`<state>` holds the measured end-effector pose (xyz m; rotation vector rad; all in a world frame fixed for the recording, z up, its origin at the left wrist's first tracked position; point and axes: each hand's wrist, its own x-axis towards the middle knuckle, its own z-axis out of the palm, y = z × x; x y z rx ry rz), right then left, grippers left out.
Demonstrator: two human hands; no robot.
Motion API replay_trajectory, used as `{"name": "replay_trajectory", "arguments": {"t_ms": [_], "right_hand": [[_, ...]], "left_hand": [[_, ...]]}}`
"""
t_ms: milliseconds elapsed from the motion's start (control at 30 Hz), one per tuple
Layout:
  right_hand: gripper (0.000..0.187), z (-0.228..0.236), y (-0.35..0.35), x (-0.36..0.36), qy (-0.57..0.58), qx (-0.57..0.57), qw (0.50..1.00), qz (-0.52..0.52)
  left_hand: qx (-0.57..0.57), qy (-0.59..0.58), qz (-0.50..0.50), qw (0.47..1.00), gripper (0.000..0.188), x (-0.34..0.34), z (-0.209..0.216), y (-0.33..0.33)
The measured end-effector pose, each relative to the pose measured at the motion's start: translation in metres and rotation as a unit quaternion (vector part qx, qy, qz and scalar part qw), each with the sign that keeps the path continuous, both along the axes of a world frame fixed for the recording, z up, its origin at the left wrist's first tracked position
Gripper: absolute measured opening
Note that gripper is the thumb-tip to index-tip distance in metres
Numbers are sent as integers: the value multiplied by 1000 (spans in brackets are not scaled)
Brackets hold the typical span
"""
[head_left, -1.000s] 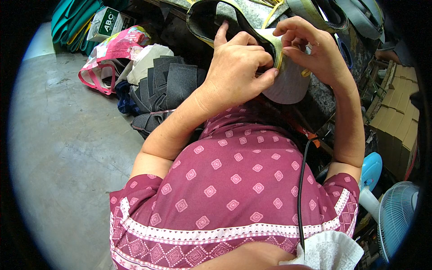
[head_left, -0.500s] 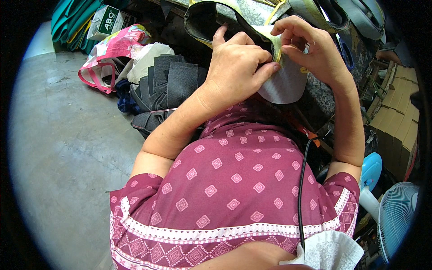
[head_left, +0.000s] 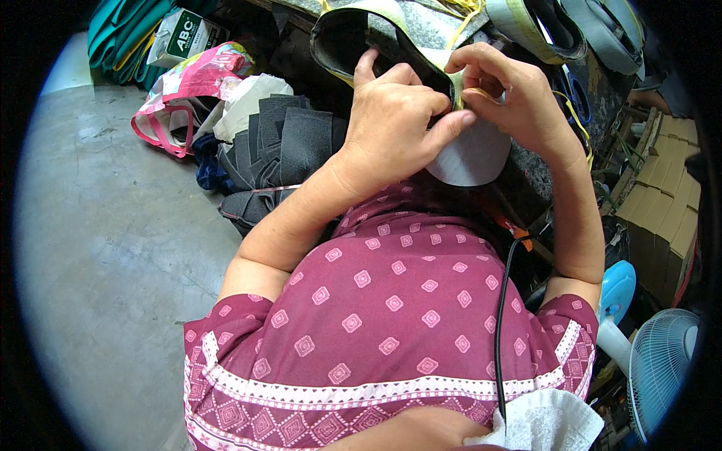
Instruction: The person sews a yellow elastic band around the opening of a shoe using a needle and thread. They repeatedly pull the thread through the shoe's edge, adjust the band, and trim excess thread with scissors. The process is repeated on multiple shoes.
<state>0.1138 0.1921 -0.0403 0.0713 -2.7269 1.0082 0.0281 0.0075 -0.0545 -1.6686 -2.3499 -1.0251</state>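
Held up over the work surface is a curved, looped piece (head_left: 470,158), grey outside and black inside, with a yellowish edge; it resembles a shoe upper. My left hand (head_left: 398,113) is closed on its rim, the thumb pressing along the edge while one finger reaches up inside the loop. At the right side of that edge, my right hand (head_left: 519,94) pinches a thin yellow strip with thumb and finger. A length of yellow strip (head_left: 575,116) shows beyond the right wrist. More looped grey pieces (head_left: 538,30) lie past my right hand.
Blue-handled scissors (head_left: 579,94) lie at the right. Dark fabric pieces (head_left: 304,139) are stacked left of my forearm, beside a pink bag (head_left: 188,90) and a white box (head_left: 184,37). Cardboard (head_left: 662,180) and a blue fan (head_left: 665,361) stand at the right.
The right hand has shifted slightly left and down, closer to the left thumb. The looped piece tilts a little lower, and a length of yellow strip now shows past the right wrist.
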Motion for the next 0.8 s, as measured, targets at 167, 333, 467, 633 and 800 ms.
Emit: {"name": "replay_trajectory", "arguments": {"t_ms": [167,333,467,633,800], "right_hand": [[40,-8,-2,-1,-35,-82,996,5],[44,2,7,5,-89,-330,938,60],[48,19,9,25,-65,-318,943,78],[46,30,9,44,-103,-293,950,29],[41,21,6,41,-89,-301,949,24]], "left_hand": [[-45,29,32,998,23,2,-1,1],[-21,56,-7,998,20,-3,11,1],[3,157,-70,985,18,-4,29,3],[-19,109,-91,990,16,-3,33,2],[-2,1,-79,997,20,-5,19,-4]]}}
